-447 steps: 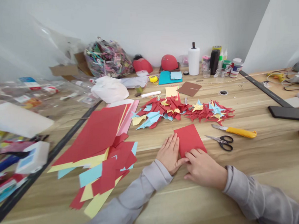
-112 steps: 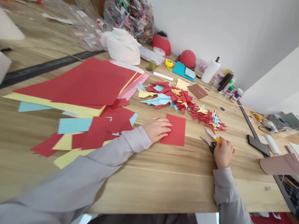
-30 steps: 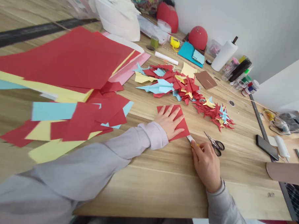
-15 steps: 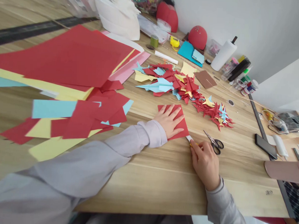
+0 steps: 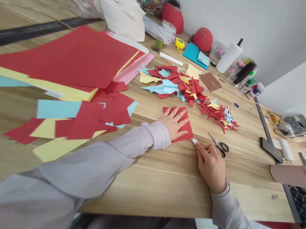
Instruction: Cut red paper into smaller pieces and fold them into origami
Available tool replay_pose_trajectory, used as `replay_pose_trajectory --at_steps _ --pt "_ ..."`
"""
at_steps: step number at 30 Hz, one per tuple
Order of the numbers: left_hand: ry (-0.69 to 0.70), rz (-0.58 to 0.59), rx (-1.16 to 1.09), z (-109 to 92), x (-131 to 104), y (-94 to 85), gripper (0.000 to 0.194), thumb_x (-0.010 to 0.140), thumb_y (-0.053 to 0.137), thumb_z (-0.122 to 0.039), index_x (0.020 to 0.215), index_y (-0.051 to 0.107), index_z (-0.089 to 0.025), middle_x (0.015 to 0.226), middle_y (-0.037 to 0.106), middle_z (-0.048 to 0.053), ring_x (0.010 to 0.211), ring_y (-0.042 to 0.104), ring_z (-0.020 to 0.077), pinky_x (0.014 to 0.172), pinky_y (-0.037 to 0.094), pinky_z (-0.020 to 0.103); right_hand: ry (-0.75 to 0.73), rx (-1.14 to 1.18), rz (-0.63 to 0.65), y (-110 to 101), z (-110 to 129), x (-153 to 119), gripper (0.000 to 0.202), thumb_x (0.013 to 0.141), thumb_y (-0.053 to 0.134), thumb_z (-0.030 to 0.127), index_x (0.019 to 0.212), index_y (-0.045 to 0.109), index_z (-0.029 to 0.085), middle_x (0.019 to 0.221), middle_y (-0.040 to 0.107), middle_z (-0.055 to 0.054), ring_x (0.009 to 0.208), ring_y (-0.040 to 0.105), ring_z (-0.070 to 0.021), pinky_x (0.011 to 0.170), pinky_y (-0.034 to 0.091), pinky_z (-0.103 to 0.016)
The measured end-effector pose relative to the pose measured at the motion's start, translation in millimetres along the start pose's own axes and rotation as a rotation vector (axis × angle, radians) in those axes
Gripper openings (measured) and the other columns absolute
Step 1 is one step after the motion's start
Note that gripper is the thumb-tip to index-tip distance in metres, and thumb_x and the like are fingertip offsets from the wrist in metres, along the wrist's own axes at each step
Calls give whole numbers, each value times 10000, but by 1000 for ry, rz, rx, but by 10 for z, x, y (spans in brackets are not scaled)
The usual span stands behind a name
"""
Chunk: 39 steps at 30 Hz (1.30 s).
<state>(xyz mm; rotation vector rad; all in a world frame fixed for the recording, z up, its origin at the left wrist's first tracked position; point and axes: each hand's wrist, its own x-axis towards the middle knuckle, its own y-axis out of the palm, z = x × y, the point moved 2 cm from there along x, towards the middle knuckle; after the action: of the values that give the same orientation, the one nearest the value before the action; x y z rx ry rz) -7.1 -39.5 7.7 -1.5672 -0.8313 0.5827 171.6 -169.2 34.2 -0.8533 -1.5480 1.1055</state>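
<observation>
A red paper piece (image 5: 187,130) lies flat on the wooden table, and my left hand (image 5: 173,123) rests on it with its fingers spread. At the paper's lower right corner is the pale blade of a craft knife (image 5: 194,141). My right hand (image 5: 211,166) is closed around the knife's handle, which is mostly hidden by the fingers. Black-handled scissors (image 5: 220,145) lie just beyond my right hand, their blades apart. Past the red paper spreads a heap of folded red, blue and yellow paper shapes (image 5: 192,85).
Large red sheets (image 5: 76,57) and cut paper strips (image 5: 84,120) cover the left side. Bottles and jars (image 5: 246,71) stand by the wall. A phone (image 5: 271,150) lies at the right, near a pink roll (image 5: 289,174). A brown paper piece (image 5: 210,81) lies behind the heap.
The view has shifted slightly. Both hands keep nearly the same places, the left on the red paper and the right with the knife at its corner.
</observation>
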Motion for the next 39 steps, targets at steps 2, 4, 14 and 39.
replay_pose_trajectory --at_steps 2,4,14,39 --pt "11 -10 -7 7 1 13 652 923 427 -585 1467 409 -225 1572 283 146 1448 203 425 1143 165 617 -4 5 6 -6 -9 -3 282 948 513 241 1151 709 243 794 571 -54 733 552 -163 622 399 -254" --pt "18 -22 -11 12 -1 19 648 923 433 -580 1463 417 -222 1569 291 148 1446 208 425 1143 165 618 -1 13 15 -10 -17 -7 285 947 510 236 1151 709 246 798 571 -54 737 556 -163 635 406 -255" --pt "16 -25 -11 20 5 44 648 925 425 -581 1464 415 -222 1570 290 151 1446 206 423 1137 161 620 15 26 19 -3 -28 -19 288 954 504 254 1157 707 227 802 578 -54 722 552 -161 640 406 -257" --pt "107 -55 11 101 -6 82 639 916 426 -598 1452 433 -250 1569 301 130 1442 221 412 1142 132 597 -16 28 -11 -31 72 6 237 938 546 248 1103 714 225 814 613 -53 739 553 -158 641 388 -261"
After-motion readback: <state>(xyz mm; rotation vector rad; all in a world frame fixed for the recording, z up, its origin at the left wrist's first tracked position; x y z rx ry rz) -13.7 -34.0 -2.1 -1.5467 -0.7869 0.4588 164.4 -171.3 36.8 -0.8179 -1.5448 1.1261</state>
